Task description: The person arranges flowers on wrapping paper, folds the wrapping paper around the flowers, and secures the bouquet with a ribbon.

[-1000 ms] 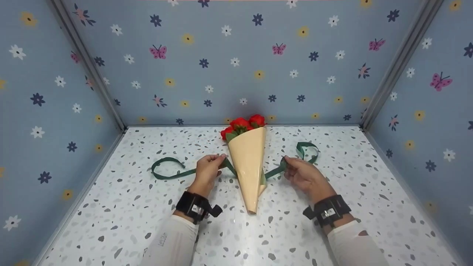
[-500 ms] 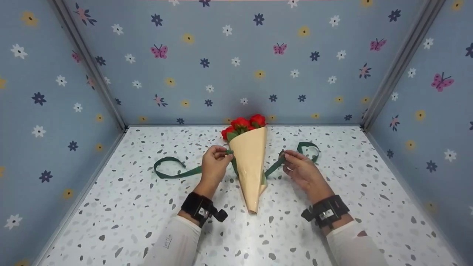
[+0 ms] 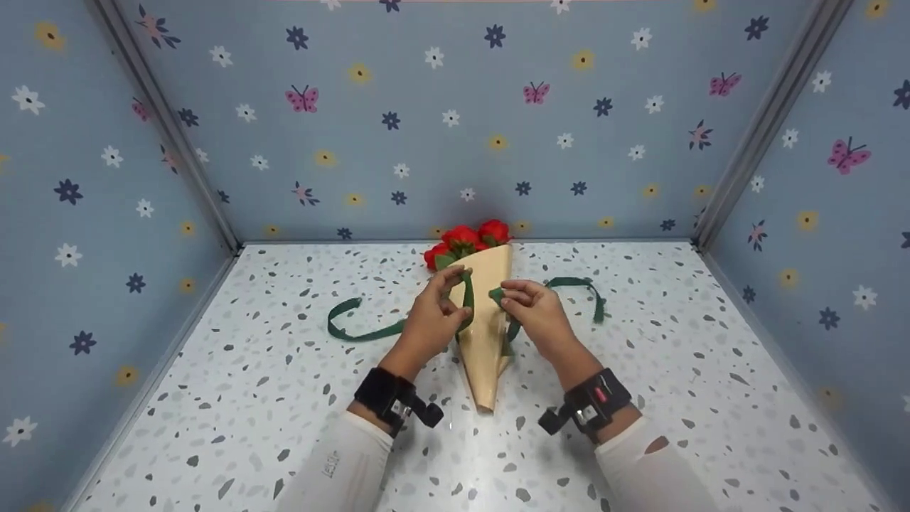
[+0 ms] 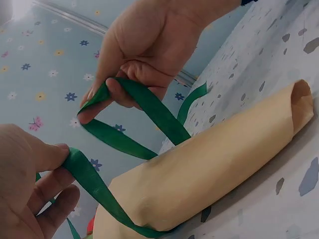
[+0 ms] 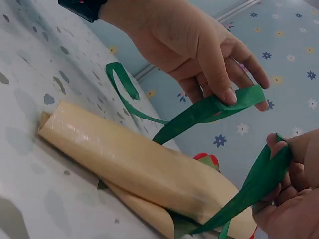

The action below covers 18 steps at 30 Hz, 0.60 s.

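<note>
On the speckled tabletop (image 3: 512, 462), narrow green ribbon (image 4: 155, 109) flanks a tan-wrapped bouquet (image 3: 485, 348)

Back wall (image 3: 426, 153), L wall (image 3: 43, 299) & R wall (image 3: 860, 249): pale blue w/ white, yellow & navy flowers (image 3: 434, 57), plus pink butterflies (image 3: 537, 93). Grey metal rails (image 3: 170, 131) slant down both back corners. Worktop (image 3: 490, 476): white w/ grey specks, sl. shiny, soft glare nr front ctr.

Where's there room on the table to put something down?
There's bare table left of the green ribbon, out to the left wall, and right of it, out to the right wall. The middle's crowded: bouquet, left hand and right hand.
</note>
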Each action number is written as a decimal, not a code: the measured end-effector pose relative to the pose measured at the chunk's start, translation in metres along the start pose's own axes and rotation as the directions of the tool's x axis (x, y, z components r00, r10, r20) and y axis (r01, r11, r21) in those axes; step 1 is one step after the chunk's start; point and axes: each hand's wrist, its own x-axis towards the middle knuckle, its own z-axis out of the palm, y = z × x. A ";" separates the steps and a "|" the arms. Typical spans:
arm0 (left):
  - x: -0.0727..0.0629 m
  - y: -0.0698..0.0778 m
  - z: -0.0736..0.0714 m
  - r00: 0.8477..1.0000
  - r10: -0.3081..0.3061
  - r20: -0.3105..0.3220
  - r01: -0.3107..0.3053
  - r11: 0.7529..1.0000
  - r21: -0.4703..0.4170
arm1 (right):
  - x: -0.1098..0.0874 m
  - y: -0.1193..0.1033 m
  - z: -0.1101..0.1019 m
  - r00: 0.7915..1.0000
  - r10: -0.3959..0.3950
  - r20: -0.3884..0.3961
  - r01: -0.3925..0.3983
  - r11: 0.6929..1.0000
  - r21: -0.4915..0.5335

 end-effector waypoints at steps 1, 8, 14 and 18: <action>0.001 0.000 0.000 1.000 0.005 0.013 -0.005 1.000 0.013 | 0.000 -0.001 0.004 1.000 0.003 0.029 -0.003 1.000 -0.006; 0.004 -0.001 0.002 0.998 -0.022 0.061 0.020 0.999 0.046 | -0.002 -0.009 0.022 0.985 0.018 0.169 -0.015 1.000 -0.021; 0.005 -0.003 0.000 0.996 -0.038 0.075 0.032 0.996 0.079 | -0.005 -0.012 0.025 0.986 -0.013 0.168 0.022 0.998 -0.053; 0.005 -0.005 -0.004 0.997 -0.005 0.083 0.001 0.999 0.053 | -0.004 -0.012 0.024 0.987 -0.020 0.158 0.026 0.999 -0.033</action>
